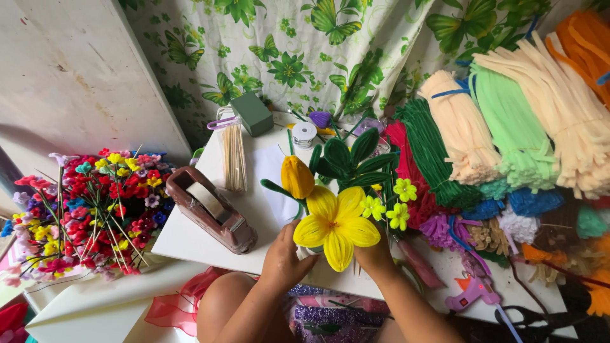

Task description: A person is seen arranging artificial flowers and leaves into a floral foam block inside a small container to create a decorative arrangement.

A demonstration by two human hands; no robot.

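Note:
A large yellow pipe-cleaner flower stands upright over the white table, with a yellow tulip bud, dark green leaves and small lime blossoms bunched behind it. My left hand cups the bunch from the left below the petals. My right hand grips it from the right, fingers hidden under the petals. Both hands close around the stems, which the flower hides.
A brown tape dispenser, a bundle of wooden sticks, a green foam block and a wire spool sit on the table. Finished small flowers lie left. Bundled pipe cleaners fill the right; a glue gun lies near.

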